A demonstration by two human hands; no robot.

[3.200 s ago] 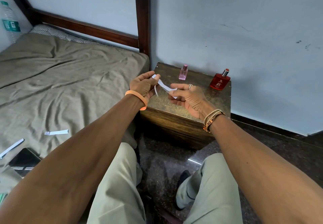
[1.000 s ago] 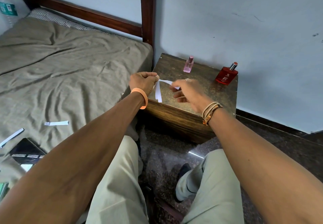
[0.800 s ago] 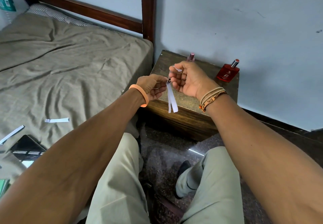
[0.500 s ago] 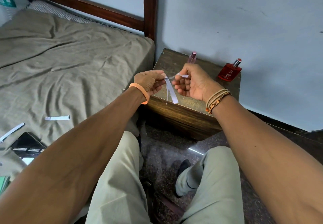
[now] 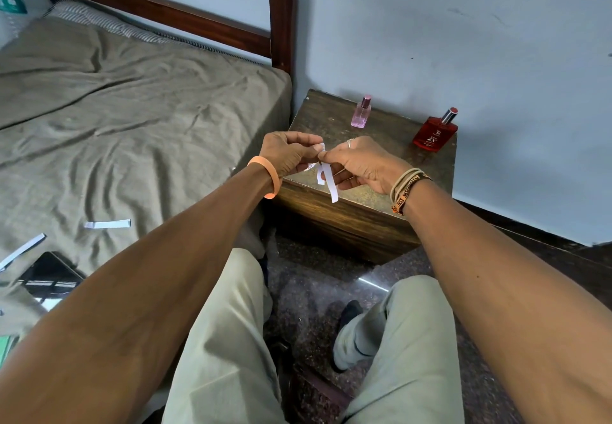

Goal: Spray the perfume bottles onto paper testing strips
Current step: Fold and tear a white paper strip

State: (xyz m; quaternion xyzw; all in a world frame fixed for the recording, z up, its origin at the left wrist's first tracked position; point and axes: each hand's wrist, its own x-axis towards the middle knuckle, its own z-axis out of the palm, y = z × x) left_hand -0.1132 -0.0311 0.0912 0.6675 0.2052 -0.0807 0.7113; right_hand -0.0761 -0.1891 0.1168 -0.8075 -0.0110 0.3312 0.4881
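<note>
— Entry one, strips?
— Paper strips: my left hand and right hand hold them over the bench, fingers clamped on the top ends (probably to peel one free).
— Bottles?
— Pink bottle, red bottle: upright near the wall, within reach, untouched.

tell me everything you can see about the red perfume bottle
The red perfume bottle is squat and square-shouldered. It looks like red glass, with pale lettering on its front that is too small to read surely. A silver neck with a red top rises from it. It stands on its base at the far right corner of the wooden table, close to the wall. Only the table touches it.
</note>
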